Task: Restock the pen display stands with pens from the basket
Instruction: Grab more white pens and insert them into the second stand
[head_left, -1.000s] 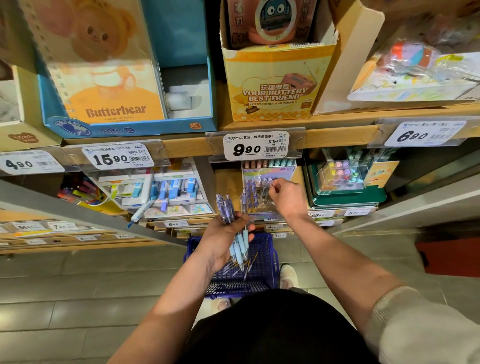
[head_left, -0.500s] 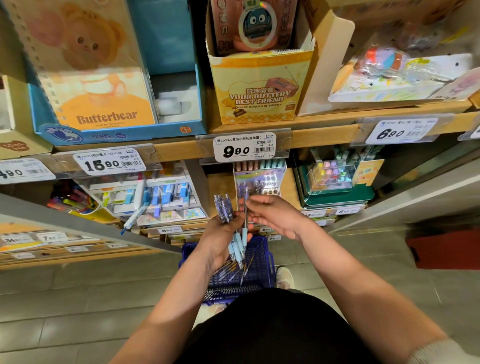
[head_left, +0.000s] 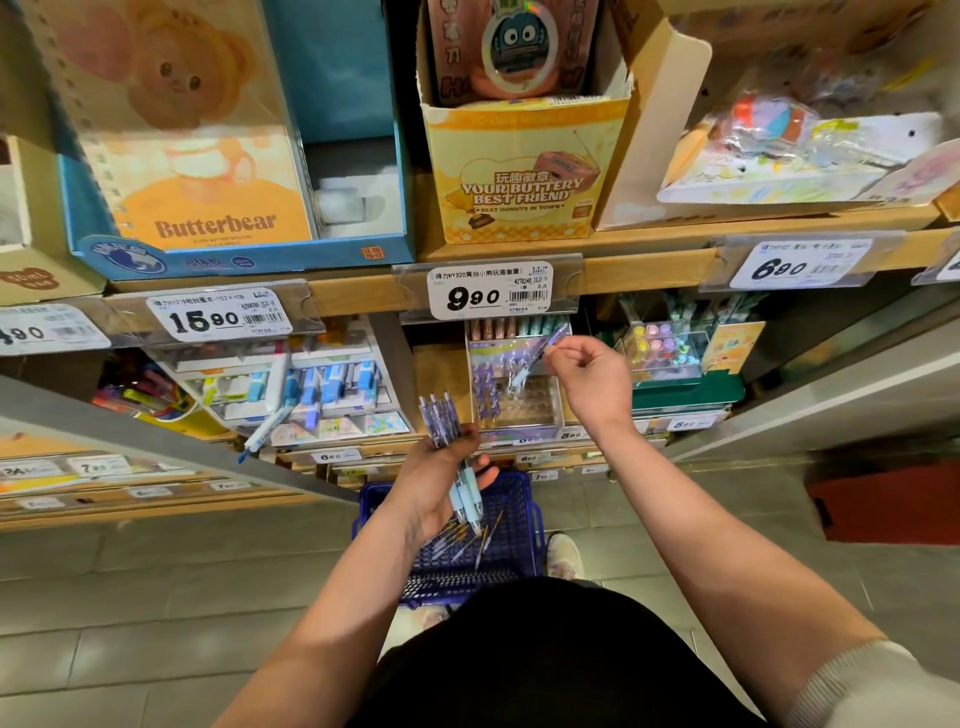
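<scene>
My left hand (head_left: 439, 480) grips a bundle of purple-and-light-blue pens (head_left: 451, 441), tips pointing down, above a blue plastic basket (head_left: 524, 525) on the floor with several loose pens in it. My right hand (head_left: 592, 382) pinches a single purple pen (head_left: 537, 356), held slanted over the clear pen display stand (head_left: 530, 405) on the lower shelf. The stand holds a few purple pens on its left side; its right holes look bare.
A shelf edge with price tags 9.90 (head_left: 488, 290), 15.90 and 6.90 runs just above the stand. Correction-tape display (head_left: 311, 389) sits left, a green marker display (head_left: 675, 364) right. A loose pen (head_left: 262, 434) hangs off the left display. Grey tiled floor lies below.
My right hand drew a pen from the bundle in my left hand and lifted it up and right to the display stand. The left hand stayed above the basket.
</scene>
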